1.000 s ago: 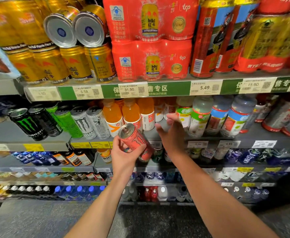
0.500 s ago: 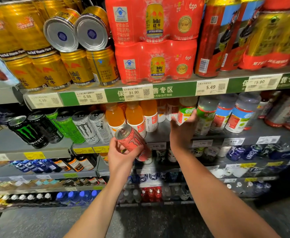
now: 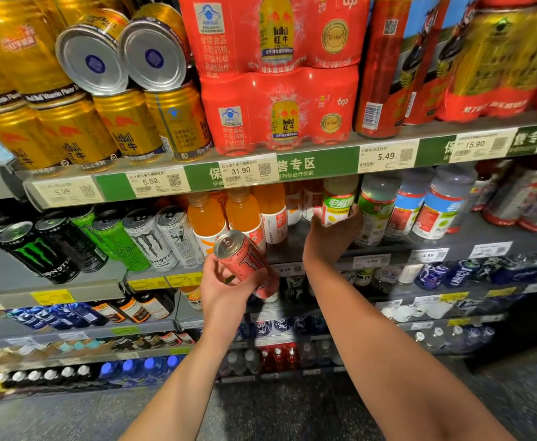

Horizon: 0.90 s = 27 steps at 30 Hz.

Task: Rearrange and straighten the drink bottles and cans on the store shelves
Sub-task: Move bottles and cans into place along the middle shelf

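Two hands busy: left hand (image 3: 225,281) grips tilted pink can (image 3: 248,265); right hand (image 3: 331,237) wraps green-label bottle (image 3: 337,203) on shelf.

Bare shelf (image 3: 292,249) showing between orange bottles (image 3: 245,214) and green-label bottle (image 3: 337,205), upper shelf edge (image 3: 318,163) overhanging, pink can (image 3: 248,265) blocking left approach

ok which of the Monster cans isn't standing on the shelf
The pink-red Monster can, tilted in the left hand in front of the shelf. The black, green and white Monster cans stand in a row on the shelf.
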{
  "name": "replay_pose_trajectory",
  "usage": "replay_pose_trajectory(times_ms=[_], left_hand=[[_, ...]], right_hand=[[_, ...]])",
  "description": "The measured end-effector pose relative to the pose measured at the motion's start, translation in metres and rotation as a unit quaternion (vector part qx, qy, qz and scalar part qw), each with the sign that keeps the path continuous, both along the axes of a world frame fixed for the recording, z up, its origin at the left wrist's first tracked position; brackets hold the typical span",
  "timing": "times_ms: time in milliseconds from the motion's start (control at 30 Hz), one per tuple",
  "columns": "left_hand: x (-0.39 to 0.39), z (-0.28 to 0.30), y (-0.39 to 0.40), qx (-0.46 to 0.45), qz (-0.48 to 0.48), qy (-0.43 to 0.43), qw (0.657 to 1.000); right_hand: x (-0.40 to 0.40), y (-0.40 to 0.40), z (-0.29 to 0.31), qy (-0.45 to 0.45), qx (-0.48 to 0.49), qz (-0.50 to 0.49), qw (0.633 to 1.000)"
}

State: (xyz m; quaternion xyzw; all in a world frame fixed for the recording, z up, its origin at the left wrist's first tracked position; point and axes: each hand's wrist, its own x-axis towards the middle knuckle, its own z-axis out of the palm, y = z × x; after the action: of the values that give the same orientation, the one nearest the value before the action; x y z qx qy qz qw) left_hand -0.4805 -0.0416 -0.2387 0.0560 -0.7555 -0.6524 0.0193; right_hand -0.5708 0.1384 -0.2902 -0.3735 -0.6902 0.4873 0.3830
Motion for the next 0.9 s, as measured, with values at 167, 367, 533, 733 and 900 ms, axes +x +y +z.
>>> replay_pose_trajectory(times_ms=[167,367,533,733,900], left_hand=[[-0.004,-0.004,-0.007,0.002,0.0,0.011,1.0],[-0.009,-0.008,-0.015,-0.007,-0.005,0.008,1.0],[-0.014,-0.013,-0.018,0.001,-0.014,0.006,1.0],[-0.016,-0.018,-0.011,-0.009,-0.019,0.012,1.0],[-0.012,-0.017,-0.004,-0.011,-0.024,0.021,0.999]], right_hand=[[-0.003,0.004,-0.002,-0.049,0.008,-0.022,0.999],[-0.002,0.005,-0.002,-0.061,0.0,-0.009,0.998],[0.018,0.019,-0.007,-0.03,0.046,0.028,0.998],[0.04,0.029,-0.014,-0.023,0.098,0.06,0.993],[0.046,0.025,-0.009,-0.041,0.138,0.033,0.989]])
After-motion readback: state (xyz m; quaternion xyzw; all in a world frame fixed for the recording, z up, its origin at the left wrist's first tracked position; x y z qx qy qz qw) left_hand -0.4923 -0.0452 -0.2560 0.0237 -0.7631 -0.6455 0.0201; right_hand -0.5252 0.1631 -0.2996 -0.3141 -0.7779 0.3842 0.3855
